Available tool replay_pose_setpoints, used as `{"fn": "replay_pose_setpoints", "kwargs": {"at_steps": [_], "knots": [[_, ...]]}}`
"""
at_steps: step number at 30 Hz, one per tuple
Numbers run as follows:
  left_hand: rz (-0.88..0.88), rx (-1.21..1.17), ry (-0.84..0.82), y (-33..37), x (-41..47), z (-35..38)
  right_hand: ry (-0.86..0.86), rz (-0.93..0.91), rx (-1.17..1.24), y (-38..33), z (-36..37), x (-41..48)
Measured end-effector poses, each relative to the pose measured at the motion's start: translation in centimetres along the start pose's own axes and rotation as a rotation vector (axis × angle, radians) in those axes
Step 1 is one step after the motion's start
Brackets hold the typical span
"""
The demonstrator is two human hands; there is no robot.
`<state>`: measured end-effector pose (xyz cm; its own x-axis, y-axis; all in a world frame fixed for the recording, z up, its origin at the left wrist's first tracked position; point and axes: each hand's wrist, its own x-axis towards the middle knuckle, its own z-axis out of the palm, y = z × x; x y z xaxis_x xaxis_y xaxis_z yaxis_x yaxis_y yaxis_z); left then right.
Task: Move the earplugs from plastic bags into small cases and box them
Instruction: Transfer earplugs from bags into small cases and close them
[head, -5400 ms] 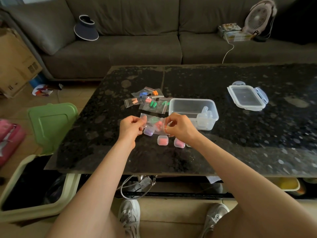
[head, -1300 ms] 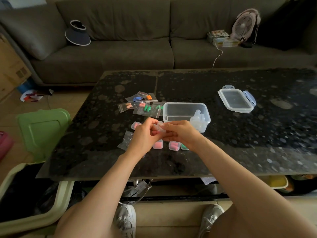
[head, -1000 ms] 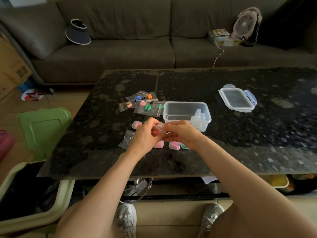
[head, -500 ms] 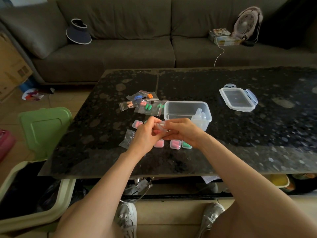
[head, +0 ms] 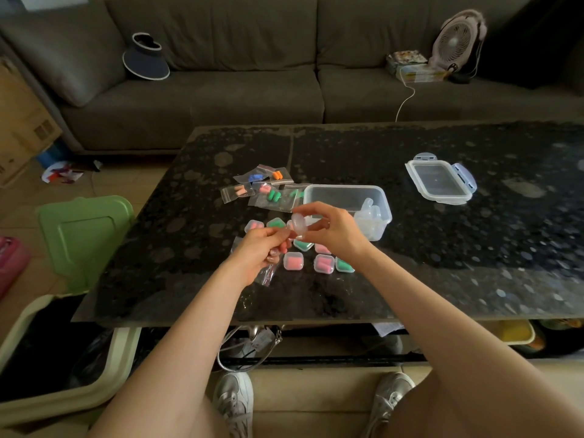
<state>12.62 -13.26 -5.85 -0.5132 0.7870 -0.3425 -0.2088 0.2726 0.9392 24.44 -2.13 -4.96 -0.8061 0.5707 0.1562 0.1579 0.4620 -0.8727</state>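
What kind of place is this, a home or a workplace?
Most likely a home living room: a grey sofa stands behind the dark coffee table, with a small fan and a visor hat on its seat.

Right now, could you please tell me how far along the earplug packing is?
Done: several filled small cases lie on the table, none boxed yet. In hand: the right hand holds an open clear case; the left hand curls beside it, and what it holds is hidden. Left: several bags of earplugs remain filled, spare empty cases wait in the clear container, and its lid lies apart.
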Motion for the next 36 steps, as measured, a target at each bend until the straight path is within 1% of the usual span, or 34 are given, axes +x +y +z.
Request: {"fn": "replay_pose_setpoints", "kwargs": {"at_steps": [4,7,12,15,20,21,22,25,27,29,31,33,36], "knots": [[-0.037,-0.051,-0.029,0.3,-0.3,0.3,-0.043,-0.080,-0.159,0.1,0.2,0.0],[-0.027,-0.034,-0.058,0.5,-0.7,0.5,-0.064,-0.118,-0.146,0.2,0.2,-0.1],[0.124,0.170,0.053,0.4,-0.7,0.8,-0.064,-0.131,-0.148,0.0,0.4,0.0],[0.169,0.178,0.086,0.3,-0.8,1.3,-0.056,-0.150,-0.185,0.0,0.7,-0.2],[0.220,0.138,0.129,-0.3,-0.8,2.1,-0.061,-0.105,-0.197,0.3,0.4,-0.1],[0.246,0.134,0.142,-0.3,-0.8,2.1,-0.080,-0.064,-0.139,0.3,0.2,0.0],[0.290,0.162,0.169,-0.3,-0.7,2.0,-0.113,-0.002,-0.023,0.2,-0.1,-0.1],[0.469,0.408,0.260,-0.3,-0.5,1.5,-0.218,0.209,0.408,-0.3,-0.8,-0.3],[0.560,0.536,0.254,-0.4,-0.7,1.4,-0.232,0.269,0.504,-0.5,-0.9,-0.4],[0.598,0.592,0.202,-0.6,-0.8,1.6,-0.175,0.269,0.452,-0.4,-0.6,-0.3],[0.567,0.608,0.169,-0.9,-0.6,1.6,-0.126,0.265,0.407,-0.1,-0.3,-0.3],[0.480,0.564,0.162,-0.9,-0.3,1.4,-0.074,0.256,0.398,0.2,-0.3,-0.1],[0.307,0.335,0.159,-0.6,0.0,1.3,0.013,0.211,0.310,0.3,-0.4,0.0]]}}
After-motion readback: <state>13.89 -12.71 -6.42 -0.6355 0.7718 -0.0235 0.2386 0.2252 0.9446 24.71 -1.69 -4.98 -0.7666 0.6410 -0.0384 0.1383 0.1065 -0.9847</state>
